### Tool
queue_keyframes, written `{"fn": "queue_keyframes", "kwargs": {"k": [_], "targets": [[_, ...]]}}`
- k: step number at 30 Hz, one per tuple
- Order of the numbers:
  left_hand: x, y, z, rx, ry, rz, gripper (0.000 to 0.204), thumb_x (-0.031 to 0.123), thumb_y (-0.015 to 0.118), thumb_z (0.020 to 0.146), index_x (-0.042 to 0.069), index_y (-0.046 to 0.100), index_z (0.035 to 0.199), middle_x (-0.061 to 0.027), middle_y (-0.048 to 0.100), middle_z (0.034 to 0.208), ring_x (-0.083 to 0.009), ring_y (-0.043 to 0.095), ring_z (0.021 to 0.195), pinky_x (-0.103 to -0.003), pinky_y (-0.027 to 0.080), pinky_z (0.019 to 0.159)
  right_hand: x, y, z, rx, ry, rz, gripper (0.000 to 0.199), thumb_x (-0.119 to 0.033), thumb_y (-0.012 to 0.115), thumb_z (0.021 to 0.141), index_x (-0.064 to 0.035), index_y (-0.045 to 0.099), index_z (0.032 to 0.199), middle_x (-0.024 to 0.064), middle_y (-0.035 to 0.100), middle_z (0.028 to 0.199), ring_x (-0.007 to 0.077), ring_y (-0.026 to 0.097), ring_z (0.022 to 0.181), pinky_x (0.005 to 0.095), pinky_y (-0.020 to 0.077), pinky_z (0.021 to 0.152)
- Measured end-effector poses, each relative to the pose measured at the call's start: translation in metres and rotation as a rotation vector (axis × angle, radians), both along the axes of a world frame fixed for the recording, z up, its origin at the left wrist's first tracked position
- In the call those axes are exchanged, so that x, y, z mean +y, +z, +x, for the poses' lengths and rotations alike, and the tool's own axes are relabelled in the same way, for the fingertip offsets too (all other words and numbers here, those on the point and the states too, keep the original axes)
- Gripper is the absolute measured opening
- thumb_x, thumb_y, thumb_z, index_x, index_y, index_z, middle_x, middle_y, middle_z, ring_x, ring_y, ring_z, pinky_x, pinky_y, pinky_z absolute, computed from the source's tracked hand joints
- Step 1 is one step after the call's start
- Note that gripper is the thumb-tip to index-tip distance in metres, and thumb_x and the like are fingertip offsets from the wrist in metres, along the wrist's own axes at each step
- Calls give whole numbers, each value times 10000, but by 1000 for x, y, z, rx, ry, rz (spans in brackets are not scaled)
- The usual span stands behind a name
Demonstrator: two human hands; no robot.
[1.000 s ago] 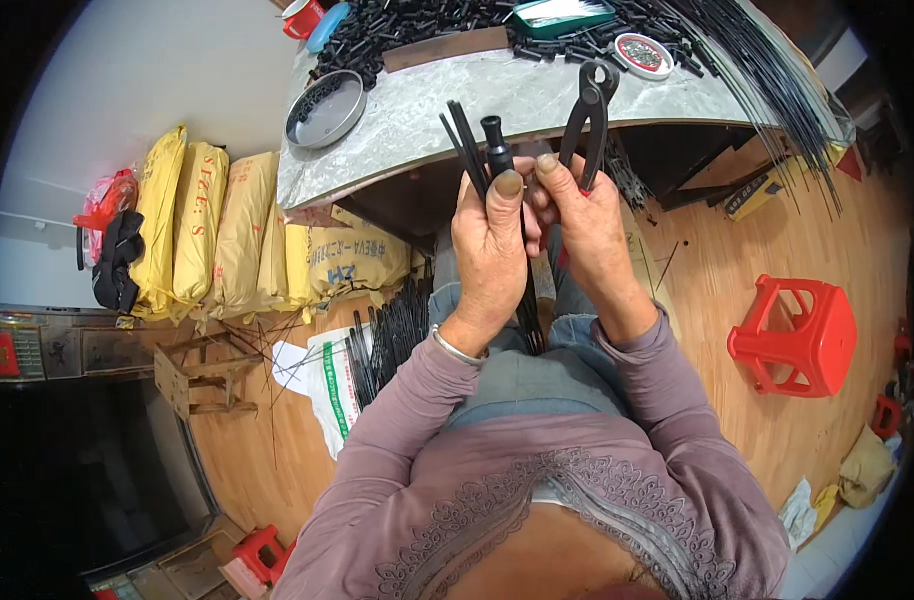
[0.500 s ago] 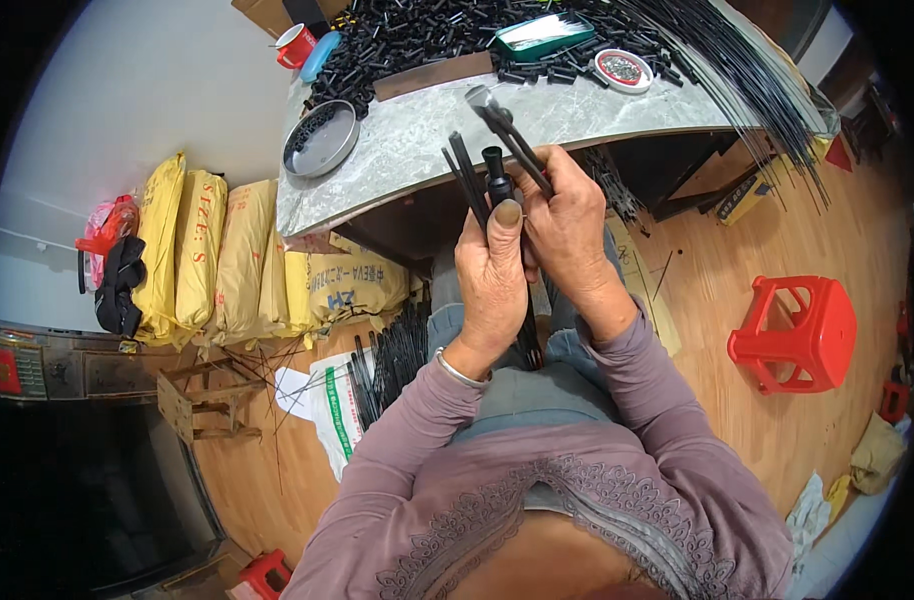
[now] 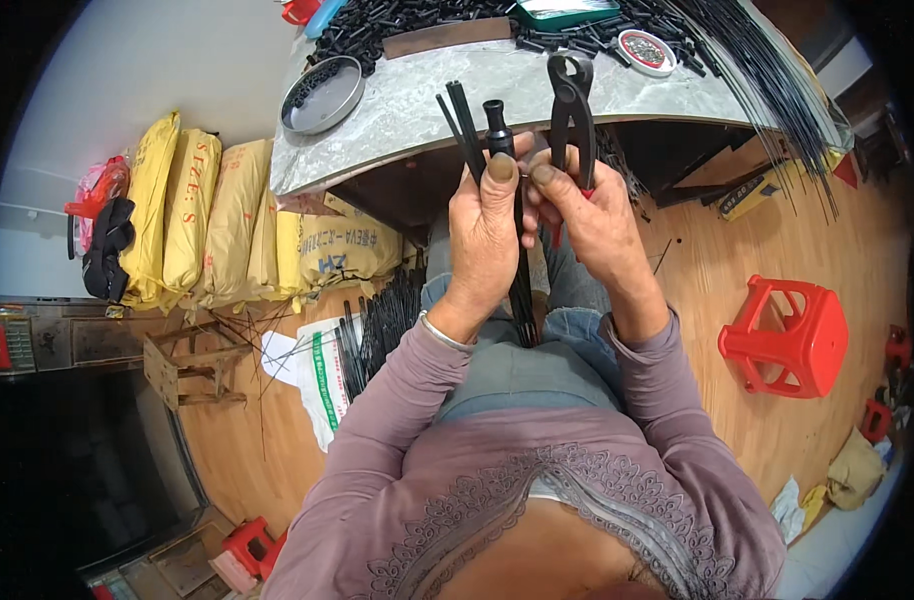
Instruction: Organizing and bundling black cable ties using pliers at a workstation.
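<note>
Above my lap, my left hand [image 3: 482, 235] is closed around a bunch of thin black rods [image 3: 461, 115] and a black ribbed tubular fitting [image 3: 496, 125]. Its thumb presses on the fitting just below the flared top. The rods run down through the hand toward my knees. My right hand [image 3: 609, 225] grips a pair of dark end-cutting pincers [image 3: 571, 105] with red handles, jaws up and slightly parted. Its thumb and fingertips come together beside the fitting, almost touching my left hand; whether they also pinch something small cannot be made out.
On the marble-patterned table [image 3: 417, 110] lie a heap of black tubes [image 3: 407, 25], a round grey tray [image 3: 323, 95], a white dish of small metal parts [image 3: 646, 52] and long black rods [image 3: 767, 70]. A red stool [image 3: 787, 335] stands right; yellow sacks [image 3: 192, 210] lean left.
My right hand has moved slightly right and turned the pincers from leftward-slanting to upright, jaws now showing face-on. My left hand keeps the rods and fitting. The whole view has shifted a little.
</note>
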State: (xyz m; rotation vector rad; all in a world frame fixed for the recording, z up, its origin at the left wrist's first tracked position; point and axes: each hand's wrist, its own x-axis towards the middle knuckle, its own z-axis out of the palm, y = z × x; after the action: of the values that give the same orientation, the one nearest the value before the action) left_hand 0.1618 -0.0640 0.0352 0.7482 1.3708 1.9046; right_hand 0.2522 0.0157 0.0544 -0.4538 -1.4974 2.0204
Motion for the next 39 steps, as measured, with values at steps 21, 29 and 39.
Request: {"fn": "queue_keyframes", "kwargs": {"k": [21,29,39], "targets": [[2,1,0,59,29,-36,658,569,416,954,-19,574,1204,29,506,709,-32,452,580,-173,372,461,0,-9,-2,22,-5,-5,176,-219,572,954,-43,584,953,-11,546,735,58,529,617,191,392,511],[2,-3,0,83,19,-21,613,553,425,956,4,584,1179,35,474,640,-29,436,534,-180,347,440,-5,-1,-2,-90,-159,259,199,-223,561,960,-31,594,925,-23,540,676,48,503,589,200,366,512],[3,-2,1,60,3,52,548,518,443,964,23,594,1147,35,462,612,-23,419,508,-183,328,412,-6,-3,-1,-52,-168,270,232,-264,568,961,-38,591,912,-23,527,660,49,476,570,204,365,505]]}}
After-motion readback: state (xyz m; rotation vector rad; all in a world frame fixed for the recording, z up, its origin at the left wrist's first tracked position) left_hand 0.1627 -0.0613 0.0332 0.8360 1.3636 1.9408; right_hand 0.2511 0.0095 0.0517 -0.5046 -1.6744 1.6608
